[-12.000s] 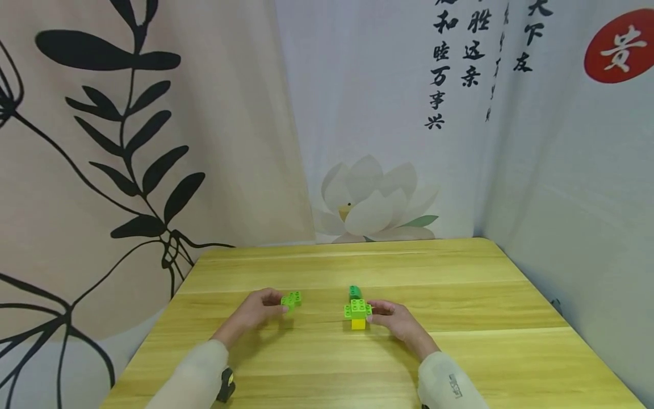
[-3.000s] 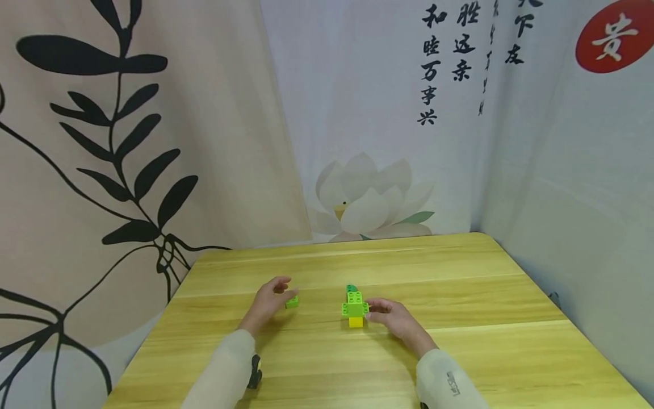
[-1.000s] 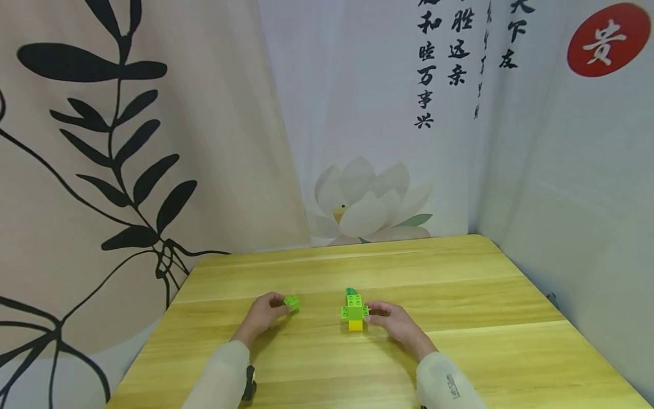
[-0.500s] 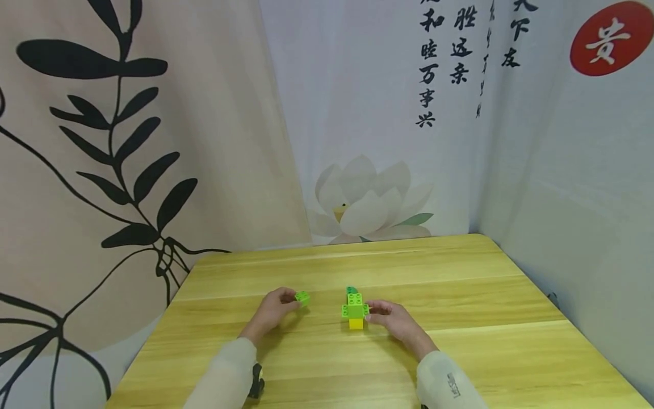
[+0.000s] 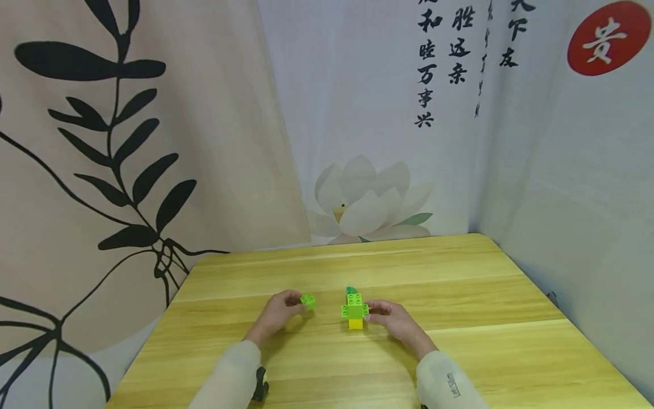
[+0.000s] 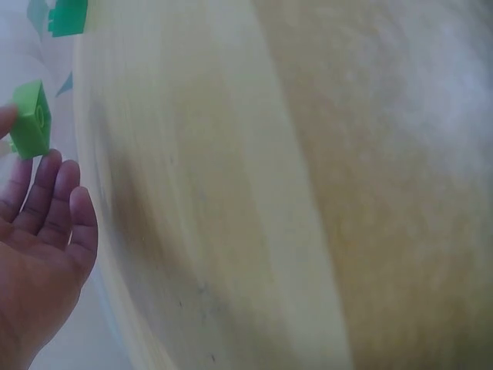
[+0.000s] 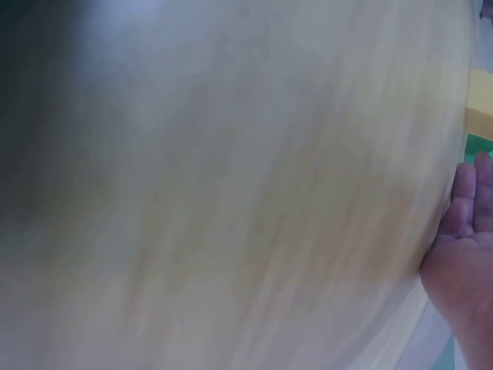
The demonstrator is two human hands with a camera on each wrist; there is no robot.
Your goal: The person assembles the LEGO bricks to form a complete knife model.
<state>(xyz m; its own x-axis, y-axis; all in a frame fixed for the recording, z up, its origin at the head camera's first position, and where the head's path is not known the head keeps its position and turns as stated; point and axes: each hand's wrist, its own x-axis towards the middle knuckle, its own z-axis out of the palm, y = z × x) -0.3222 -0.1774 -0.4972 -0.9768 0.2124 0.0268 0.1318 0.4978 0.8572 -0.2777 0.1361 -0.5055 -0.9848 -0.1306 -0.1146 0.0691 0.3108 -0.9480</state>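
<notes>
My left hand pinches a lime green building brick between thumb and fingers, held above the table. In the left wrist view this brick shows its hollow underside, and the other fingers lie loosely bent below it. To its right a brick figure stands on the table: lime green bricks with studs out to both sides, a yellow brick at the front bottom, a dark green piece behind. My right hand holds the figure's right side by thumb and fingertips. The fingertips are partly hidden in the right wrist view.
The wooden table has its far edge by a printed curtain. Another pale curtain hangs along the right side. A small dark device is strapped at the left sleeve.
Three seconds ago the lime brick was lower, beside the left fingers. Since one second ago, the left hand has carried it right, closer to the figure. Right hand and figure stay nearly still.
</notes>
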